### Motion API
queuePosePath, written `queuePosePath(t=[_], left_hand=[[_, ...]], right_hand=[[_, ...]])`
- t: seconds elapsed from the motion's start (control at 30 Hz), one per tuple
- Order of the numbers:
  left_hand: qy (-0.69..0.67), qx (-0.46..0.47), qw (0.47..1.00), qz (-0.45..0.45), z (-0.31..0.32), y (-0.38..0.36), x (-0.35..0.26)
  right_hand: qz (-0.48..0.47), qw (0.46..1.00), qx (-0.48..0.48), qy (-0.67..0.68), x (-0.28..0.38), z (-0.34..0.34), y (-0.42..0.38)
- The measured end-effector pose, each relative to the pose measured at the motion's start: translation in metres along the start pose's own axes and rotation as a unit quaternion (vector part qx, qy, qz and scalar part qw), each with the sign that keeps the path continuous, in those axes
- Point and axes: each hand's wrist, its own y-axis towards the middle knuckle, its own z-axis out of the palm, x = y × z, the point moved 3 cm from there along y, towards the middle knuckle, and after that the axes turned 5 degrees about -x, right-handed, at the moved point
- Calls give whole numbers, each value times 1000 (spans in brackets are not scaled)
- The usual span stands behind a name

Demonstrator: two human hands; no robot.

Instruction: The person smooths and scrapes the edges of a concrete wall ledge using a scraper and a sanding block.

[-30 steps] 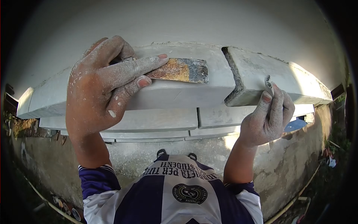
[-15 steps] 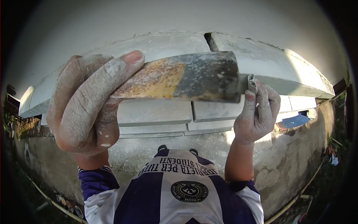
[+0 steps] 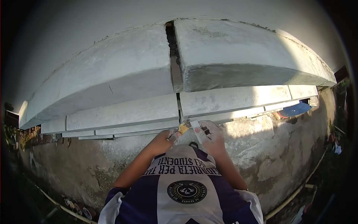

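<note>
My left hand (image 3: 168, 137) is closed on a flat scraper-like blade (image 3: 183, 128) with a yellowish, rusty part and a darker end. Beside it, close to the blade's end, my right hand (image 3: 212, 135) pinches a pale, flat strip (image 3: 195, 128). Whitish dust coats the fingers of both hands. The two hands are near each other in front of my chest, just below the gap between the pale slabs. Whether blade and strip touch cannot be made out.
Large pale slabs (image 3: 123, 80) form stepped ledges along the wall, split by a dark vertical gap (image 3: 173, 52). A blue object (image 3: 295, 109) lies at the right under the ledges. A stained concrete surface (image 3: 74, 164) lies below, with a long pole (image 3: 56, 203) at lower left.
Both hands have moved down, toward my body and closer together. The blade has dropped away from near the camera. The slabs and their gap now show more fully.
</note>
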Motion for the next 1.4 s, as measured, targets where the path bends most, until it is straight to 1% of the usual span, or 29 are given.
queuePosePath(t=[0.03,0.13,0.23,0.3,0.33,0.4,0.43,0.53,0.6,0.63,0.73,0.8,0.83,0.93,1.0,1.1,1.13,1.2,1.23,1.33,1.4], left_hand=[[10,13,1000,-6,6,0,0],[45,-7,991,127,19,-2,-19],[8,33,994,101,26,3,-26],[-21,22,986,166,37,8,-25],[-36,15,980,197,43,8,-24],[-9,48,978,204,53,7,-28],[3,62,976,209,56,6,-34],[86,42,982,166,64,0,-41],[63,1,989,131,68,0,-34],[52,-20,992,115,69,1,-30],[-25,-56,983,174,75,-2,-22],[-56,-66,985,147,80,-6,-20],[-71,-70,986,133,81,-8,-20],[-89,-93,974,186,85,-13,-19],[-76,-88,976,182,84,-20,-22],[-34,-71,979,186,91,-25,-11],[-17,-66,979,192,93,-26,-7],[-76,-43,980,176,89,-31,-5],[-104,-31,980,169,85,-35,-5],[-19,-140,940,312,68,-46,0],[-29,-170,935,308,57,-55,13]], right_hand=[[15,1000,10,4,-4,0,-3],[49,998,35,24,-8,0,-7],[68,995,35,63,-10,-8,-11],[78,992,21,97,-19,-8,-19],[76,992,30,96,-22,-8,-20],[69,992,54,93,-27,-10,-23],[109,983,56,136,-31,-9,-26],[217,943,73,243,-38,-2,-34],[274,913,90,289,-39,-3,-34],[251,922,89,280,-40,-3,-33],[174,946,71,263,-49,-2,-39],[113,956,41,267,-54,2,-47],[115,958,29,260,-58,3,-50],[132,957,6,260,-62,6,-54],[155,947,5,283,-58,11,-57],[97,972,44,207,-65,19,-65],[147,959,63,233,-68,23,-68],[245,923,101,281,-66,29,-73],[234,925,94,285,-60,31,-72],[220,925,73,300,-43,37,-72],[231,918,67,315,-46,48,-80]])
